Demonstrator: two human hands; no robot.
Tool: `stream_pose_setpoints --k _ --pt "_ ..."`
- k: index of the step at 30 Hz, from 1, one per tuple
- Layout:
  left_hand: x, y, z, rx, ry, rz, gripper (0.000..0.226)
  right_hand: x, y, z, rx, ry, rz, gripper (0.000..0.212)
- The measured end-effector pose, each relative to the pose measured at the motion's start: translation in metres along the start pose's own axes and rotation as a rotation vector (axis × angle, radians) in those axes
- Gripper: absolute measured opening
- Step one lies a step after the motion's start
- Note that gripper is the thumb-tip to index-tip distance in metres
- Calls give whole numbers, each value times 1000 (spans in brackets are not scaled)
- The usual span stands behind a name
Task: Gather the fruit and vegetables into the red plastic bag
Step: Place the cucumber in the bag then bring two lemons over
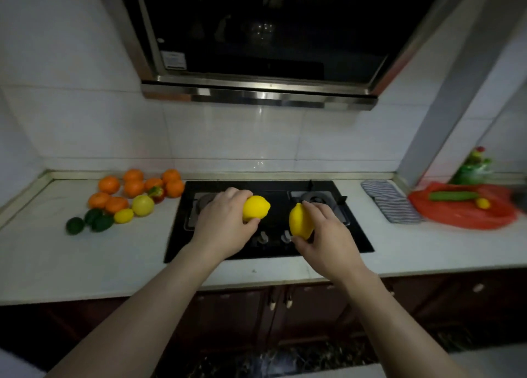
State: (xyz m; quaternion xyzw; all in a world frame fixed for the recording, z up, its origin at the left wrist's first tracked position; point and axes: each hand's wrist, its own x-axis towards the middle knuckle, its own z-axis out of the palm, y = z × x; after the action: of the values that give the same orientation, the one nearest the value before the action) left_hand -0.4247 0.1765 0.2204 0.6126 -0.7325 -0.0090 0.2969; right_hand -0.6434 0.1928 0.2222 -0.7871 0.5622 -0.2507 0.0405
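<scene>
From the head view, the red plastic bag (467,215) lies at the right of the frame with a cucumber (453,196) and a small lemon (482,203) on it. The left hand (225,226) grips a lemon (256,207), and the right hand (325,235) grips another lemon (300,220), both over the stove (353,235). Many oranges (134,188) and green fruits (94,220) wait at the left of the worktop (85,258).

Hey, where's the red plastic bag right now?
In the head view, the red plastic bag lies on the counter at far right, just right of the striped cloth, with a cucumber and a small lemon resting on it.
</scene>
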Motion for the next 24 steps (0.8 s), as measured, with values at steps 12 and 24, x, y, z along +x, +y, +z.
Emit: stream_pose_setpoints --k 12,24 --pt "62 114 76 -84 -82 189 49 -27 112 -61 -71 79 229 74" --pt "169 180 170 -215 -131 294 44 17 222 -85 -161 131 388 72"
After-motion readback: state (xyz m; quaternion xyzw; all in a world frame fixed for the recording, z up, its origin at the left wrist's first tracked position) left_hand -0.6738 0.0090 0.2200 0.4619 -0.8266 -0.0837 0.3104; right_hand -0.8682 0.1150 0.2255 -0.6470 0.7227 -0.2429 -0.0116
